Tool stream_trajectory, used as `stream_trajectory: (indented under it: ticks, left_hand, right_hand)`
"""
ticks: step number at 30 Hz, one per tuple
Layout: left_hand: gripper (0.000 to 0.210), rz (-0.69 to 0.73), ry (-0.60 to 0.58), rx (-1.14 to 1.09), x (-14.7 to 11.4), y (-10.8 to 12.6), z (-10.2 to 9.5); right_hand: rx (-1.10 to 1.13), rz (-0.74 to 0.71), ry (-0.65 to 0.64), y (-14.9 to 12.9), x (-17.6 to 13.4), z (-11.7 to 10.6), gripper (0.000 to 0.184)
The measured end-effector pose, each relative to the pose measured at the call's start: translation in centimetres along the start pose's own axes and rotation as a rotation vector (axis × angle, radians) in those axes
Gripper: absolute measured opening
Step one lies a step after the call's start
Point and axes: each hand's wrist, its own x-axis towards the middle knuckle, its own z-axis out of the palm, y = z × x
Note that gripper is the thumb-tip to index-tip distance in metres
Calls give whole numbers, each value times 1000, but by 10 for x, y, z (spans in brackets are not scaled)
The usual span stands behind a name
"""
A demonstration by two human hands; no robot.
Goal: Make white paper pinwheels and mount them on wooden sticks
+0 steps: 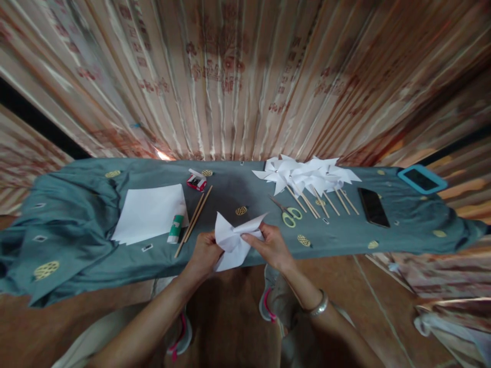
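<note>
Forearms (153, 316) foremost; folded paper (232, 246) between left hand (204, 254), pinching edge, and right hand (273, 246), clamping near centre.

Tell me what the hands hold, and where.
A white folded-paper pinwheel: the left hand grips its left edge; the right hand holds its right side, pressing near the centre.
</note>
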Motion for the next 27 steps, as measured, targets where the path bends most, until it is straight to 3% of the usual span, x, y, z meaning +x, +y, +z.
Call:
stream_trajectory:
  ticks: [11, 23, 27]
  left_hand:
    - [20, -50, -16, -92, -3, -12, 1]
    - [22, -98, -18, -157, -5, -10, -3]
    - [22, -125, -13, -214, -9, -8, -3]
  right_hand:
    - [-9, 46, -19, 7, 0, 1, 31]
    - [4, 46, 58, 11, -1, 7, 32]
    - [-8, 30, 2, 11, 0, 8, 32]
